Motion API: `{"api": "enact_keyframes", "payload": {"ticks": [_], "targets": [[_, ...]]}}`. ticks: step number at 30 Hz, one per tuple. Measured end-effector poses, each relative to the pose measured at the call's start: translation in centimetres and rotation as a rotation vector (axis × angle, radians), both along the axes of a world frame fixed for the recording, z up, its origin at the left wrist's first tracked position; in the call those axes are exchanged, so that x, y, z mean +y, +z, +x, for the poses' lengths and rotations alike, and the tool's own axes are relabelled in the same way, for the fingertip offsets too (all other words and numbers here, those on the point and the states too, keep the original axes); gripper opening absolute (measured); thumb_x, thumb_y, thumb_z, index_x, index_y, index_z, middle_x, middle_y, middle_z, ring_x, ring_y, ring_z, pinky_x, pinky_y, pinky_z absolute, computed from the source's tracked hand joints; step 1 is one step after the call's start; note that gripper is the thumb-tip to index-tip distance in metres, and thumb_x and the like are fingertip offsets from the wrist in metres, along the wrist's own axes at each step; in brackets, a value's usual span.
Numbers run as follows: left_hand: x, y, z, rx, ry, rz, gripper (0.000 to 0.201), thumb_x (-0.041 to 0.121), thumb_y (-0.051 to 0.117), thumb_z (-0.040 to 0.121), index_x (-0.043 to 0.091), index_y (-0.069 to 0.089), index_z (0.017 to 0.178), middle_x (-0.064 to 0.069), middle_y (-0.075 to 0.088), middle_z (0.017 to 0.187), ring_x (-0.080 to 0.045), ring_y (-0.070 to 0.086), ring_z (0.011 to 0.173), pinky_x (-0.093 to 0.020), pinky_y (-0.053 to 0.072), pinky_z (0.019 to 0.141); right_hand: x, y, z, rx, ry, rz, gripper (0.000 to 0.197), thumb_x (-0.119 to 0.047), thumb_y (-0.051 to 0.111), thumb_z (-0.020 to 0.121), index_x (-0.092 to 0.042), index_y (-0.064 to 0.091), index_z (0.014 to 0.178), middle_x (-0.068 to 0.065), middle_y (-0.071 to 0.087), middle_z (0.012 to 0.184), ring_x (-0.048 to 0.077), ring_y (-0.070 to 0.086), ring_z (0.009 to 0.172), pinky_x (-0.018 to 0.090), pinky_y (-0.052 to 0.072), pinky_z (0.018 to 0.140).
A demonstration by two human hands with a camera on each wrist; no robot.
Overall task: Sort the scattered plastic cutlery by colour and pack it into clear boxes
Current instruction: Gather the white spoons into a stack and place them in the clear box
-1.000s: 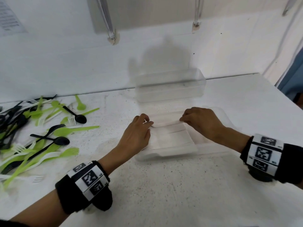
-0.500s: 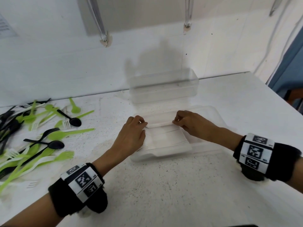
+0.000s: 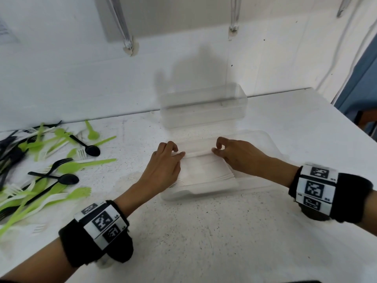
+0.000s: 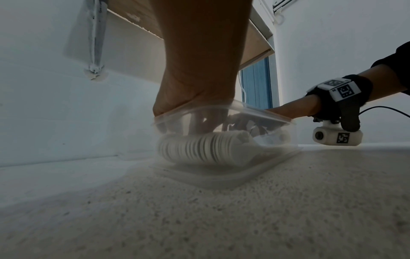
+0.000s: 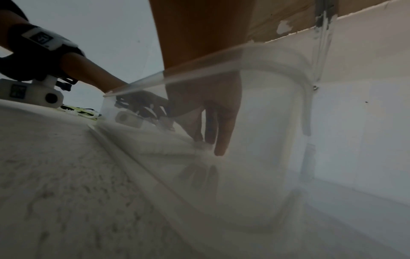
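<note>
A clear box point(image 3: 265, 139) stands mid-table with a neat stack of white cutlery point(image 3: 204, 174) inside. Both hands reach into it. My left hand point(image 3: 179, 152) pinches the left end of the topmost white piece with thumb and curled fingers. My right hand point(image 3: 216, 147) pinches that piece's right end. In the left wrist view the stacked white cutlery point(image 4: 199, 149) shows edge-on through the box wall. Through the box wall point(image 5: 266, 122) the right wrist view shows my right hand's fingers point(image 5: 221, 149) pointing down onto the cutlery.
A second clear box point(image 3: 204, 107) stands empty behind the first, against the wall. A scattered pile of green, black and white cutlery point(image 3: 51, 164) covers the table's left side. The table's right edge point(image 3: 336, 111) runs close to the boxes.
Both hands stay at the ends of the white stack. The right hand's fingers have curled and lifted a little. The view has shifted slightly as my head moved.
</note>
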State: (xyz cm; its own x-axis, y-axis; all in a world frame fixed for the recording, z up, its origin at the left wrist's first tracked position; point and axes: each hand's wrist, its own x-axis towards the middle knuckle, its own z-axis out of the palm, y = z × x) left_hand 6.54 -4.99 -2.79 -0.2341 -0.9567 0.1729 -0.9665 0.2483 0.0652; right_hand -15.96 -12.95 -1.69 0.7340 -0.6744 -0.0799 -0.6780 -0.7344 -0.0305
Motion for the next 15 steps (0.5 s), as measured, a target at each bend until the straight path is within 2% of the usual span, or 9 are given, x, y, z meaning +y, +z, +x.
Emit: {"api": "enact_keyframes", "payload": {"ticks": [3, 6, 10, 12, 13, 15], "targets": [[0.0, 0.0, 0.1, 0.018, 0.001, -0.003, 0.034, 0.011, 0.051, 0.076, 0.006, 0.070, 0.104, -0.013, 0.061, 0.097, -0.031, 0.060, 0.086, -0.027, 0.036, 0.059, -0.2, -0.1, 0.1, -0.082, -0.029, 0.049, 0.040, -0.012, 0.038, 0.099, -0.020, 0.046, 0.137, 0.001, 0.044, 0.129, 0.023, 0.059, 0.090, 0.025, 0.041, 0.072], [0.0, 0.4, 0.1, -0.011, -0.025, 0.014, 0.034, 0.012, 0.052, 0.076, 0.007, 0.070, 0.104, -0.010, 0.062, 0.094, -0.027, 0.062, 0.082, -0.027, 0.038, 0.059, -0.4, -0.3, 0.2, -0.307, -0.087, 0.119, 0.029, -0.010, 0.049, 0.094, -0.011, 0.062, 0.120, 0.006, 0.056, 0.113, 0.025, 0.060, 0.090, 0.031, 0.045, 0.077], [-0.3, 1.1, 0.2, -0.142, -0.068, 0.043, 0.037, 0.019, 0.041, 0.080, 0.009, 0.073, 0.095, -0.006, 0.064, 0.088, -0.024, 0.062, 0.074, -0.029, 0.044, 0.053, -0.6, -0.7, -0.4, -0.464, -0.223, 0.141, 0.020, -0.008, 0.058, 0.087, -0.005, 0.069, 0.103, 0.012, 0.068, 0.100, 0.025, 0.063, 0.089, 0.034, 0.048, 0.081], [-0.5, 2.0, -0.1, -0.189, -0.073, 0.071, 0.028, 0.015, 0.047, 0.084, 0.005, 0.071, 0.095, -0.009, 0.065, 0.092, -0.027, 0.061, 0.080, -0.031, 0.045, 0.057, -0.7, -0.9, -1.0, -0.519, -0.322, 0.221, 0.021, -0.005, 0.061, 0.084, -0.003, 0.069, 0.103, 0.012, 0.069, 0.100, 0.024, 0.065, 0.089, 0.028, 0.049, 0.083], [-0.8, 2.5, -0.5, -0.171, -0.058, 0.100, 0.025, 0.014, 0.049, 0.089, 0.004, 0.068, 0.102, -0.010, 0.064, 0.101, -0.028, 0.059, 0.089, -0.033, 0.047, 0.065, -0.8, -1.0, -1.3, -0.537, -0.367, 0.262, 0.021, -0.004, 0.061, 0.084, -0.003, 0.069, 0.104, 0.011, 0.069, 0.101, 0.019, 0.065, 0.085, 0.021, 0.048, 0.080], [-1.9, 3.4, -1.4, -0.165, -0.031, 0.149, 0.031, 0.020, 0.045, 0.097, 0.011, 0.059, 0.123, -0.005, 0.058, 0.120, -0.023, 0.053, 0.109, -0.033, 0.046, 0.084, -1.0, -1.3, -1.6, -0.580, -0.420, 0.382, 0.022, -0.003, 0.061, 0.084, -0.003, 0.068, 0.105, 0.009, 0.069, 0.100, 0.001, 0.062, 0.064, 0.006, 0.046, 0.065]]}}
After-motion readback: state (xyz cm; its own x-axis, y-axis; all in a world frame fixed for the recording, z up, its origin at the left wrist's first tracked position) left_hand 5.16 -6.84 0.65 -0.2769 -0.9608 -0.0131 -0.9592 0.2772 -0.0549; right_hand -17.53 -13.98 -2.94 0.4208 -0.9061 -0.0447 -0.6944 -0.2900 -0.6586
